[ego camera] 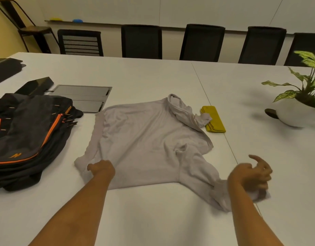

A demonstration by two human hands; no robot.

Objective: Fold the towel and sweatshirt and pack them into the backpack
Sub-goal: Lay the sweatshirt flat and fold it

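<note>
Nearby: backpack (29, 132) left | towel (215, 121) partly under sweatshirt (144, 139) | plant (304, 89) right

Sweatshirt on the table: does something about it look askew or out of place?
Yes. The grey sweatshirt does not lie flat: its far sleeve is bunched up, and the cuff rests on the folded yellow towel. The near sleeve is crumpled too.

One wide-angle camera, worn on the person's head, looks forward and down over the white table (171, 224) from its near side. It sits close: the grey sweatshirt (144, 139) fills mid-frame, and black chairs (141, 41) line the far edge.
</note>
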